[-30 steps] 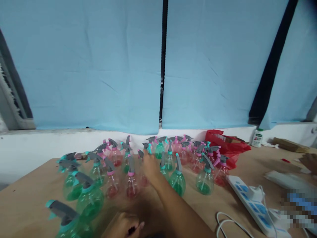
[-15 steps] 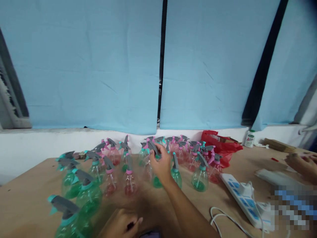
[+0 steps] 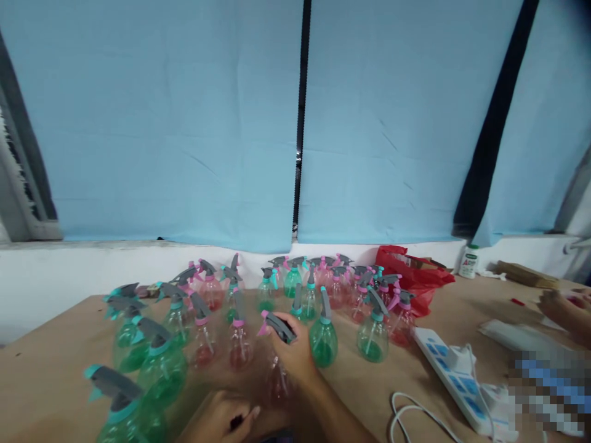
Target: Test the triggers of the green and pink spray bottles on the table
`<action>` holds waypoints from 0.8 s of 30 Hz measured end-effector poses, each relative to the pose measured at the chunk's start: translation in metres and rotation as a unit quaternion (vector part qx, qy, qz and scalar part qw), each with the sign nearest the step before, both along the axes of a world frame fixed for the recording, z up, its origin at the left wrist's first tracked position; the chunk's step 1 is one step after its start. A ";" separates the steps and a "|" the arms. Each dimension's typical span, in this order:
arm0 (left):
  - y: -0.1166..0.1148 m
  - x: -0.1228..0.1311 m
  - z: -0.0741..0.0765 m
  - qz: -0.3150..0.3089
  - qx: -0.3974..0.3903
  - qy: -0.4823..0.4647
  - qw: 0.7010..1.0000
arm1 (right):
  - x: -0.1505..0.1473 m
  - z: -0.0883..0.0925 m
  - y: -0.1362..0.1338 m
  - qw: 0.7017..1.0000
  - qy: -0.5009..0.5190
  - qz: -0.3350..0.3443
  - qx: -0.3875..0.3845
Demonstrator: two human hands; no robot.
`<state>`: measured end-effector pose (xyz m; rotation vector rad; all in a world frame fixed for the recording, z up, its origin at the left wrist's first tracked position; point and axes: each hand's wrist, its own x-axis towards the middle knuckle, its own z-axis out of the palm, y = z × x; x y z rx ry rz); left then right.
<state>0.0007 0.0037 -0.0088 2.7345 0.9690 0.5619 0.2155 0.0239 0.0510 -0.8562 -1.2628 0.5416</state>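
Note:
Many small spray bottles stand on a brown table (image 3: 55,375), some green with teal collars, some pink, all with grey trigger heads. My right hand (image 3: 298,354) is closed around the neck of a pink spray bottle (image 3: 277,375) with a grey and pink trigger head, near the table's front middle. A green bottle (image 3: 323,341) stands just to its right. My left hand (image 3: 221,418) rests low at the front edge, fingers curled, with something dark at the fingertips that I cannot make out.
A white power strip (image 3: 455,378) with a plug and white cable (image 3: 415,418) lies at the right. A red plastic bag (image 3: 415,277) and a white bottle (image 3: 468,264) sit by the wall. Another person's hand (image 3: 561,311) works at the far right. Blue curtains hang behind.
My right hand has closed on a pink bottle in the cluster and drawn it toward me, to the front of the table. My left hand has hardly moved.

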 end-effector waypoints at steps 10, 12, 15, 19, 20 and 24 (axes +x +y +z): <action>-0.003 0.001 0.005 -0.013 -0.015 -0.002 1.000 | -0.002 -0.005 0.002 0.990 -0.009 0.125 -0.067; -0.003 0.001 0.004 -0.011 -0.020 0.000 1.000 | 0.000 -0.002 -0.001 0.983 -0.027 0.162 -0.083; -0.005 0.002 0.005 -0.015 -0.024 0.012 1.000 | 0.001 0.005 -0.005 0.977 -0.034 0.195 -0.084; -0.007 0.003 0.007 -0.024 -0.014 0.004 1.000 | 0.000 0.008 -0.005 0.973 -0.033 0.214 -0.084; -0.007 0.003 0.007 -0.025 -0.012 0.001 1.000 | 0.000 0.006 -0.004 0.973 -0.029 0.211 -0.087; -0.007 0.003 0.007 -0.024 -0.011 0.004 1.000 | -0.003 -0.005 0.001 0.975 0.030 0.201 -0.095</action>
